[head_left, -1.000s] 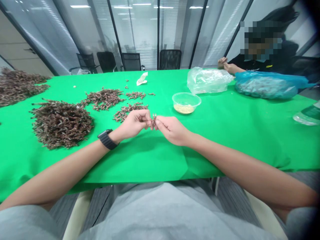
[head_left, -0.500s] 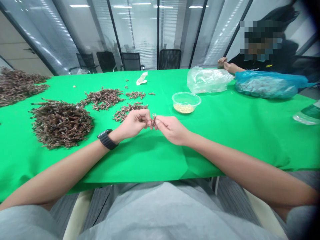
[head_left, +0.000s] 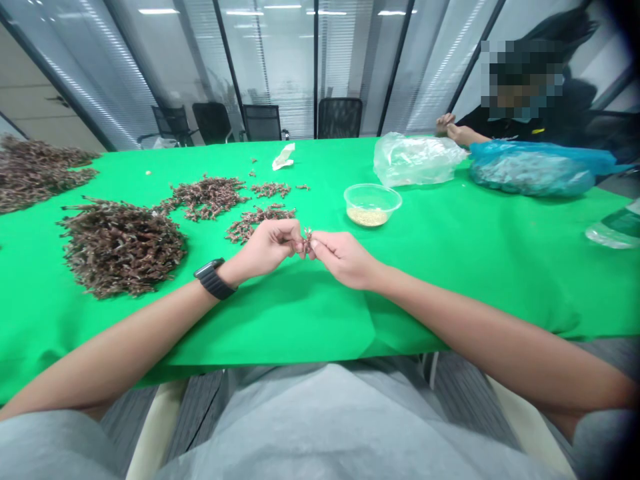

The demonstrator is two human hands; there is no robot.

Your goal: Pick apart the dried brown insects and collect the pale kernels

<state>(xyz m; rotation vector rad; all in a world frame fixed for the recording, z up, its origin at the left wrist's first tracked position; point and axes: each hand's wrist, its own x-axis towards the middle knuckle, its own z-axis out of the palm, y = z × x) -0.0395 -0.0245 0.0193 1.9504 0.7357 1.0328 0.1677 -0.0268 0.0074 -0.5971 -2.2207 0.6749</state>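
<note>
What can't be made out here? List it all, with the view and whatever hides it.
All in the head view:
- Brown twiggy piece: small, its ends covered by the fingers of the left hand and right hand.
- Far-left brown pile: cut off by the left edge.
- Clear bottle: cut off by the right edge.
- Blue plastic bag: contents blurred by its film.
- Pale grains: too small to identify.

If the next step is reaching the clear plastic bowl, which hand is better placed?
Probably the right hand: it is nearer to the clear plastic bowl, which stands just beyond it. The left hand is farther left, near the small brown pile. Both pinch a small brown piece.
</note>
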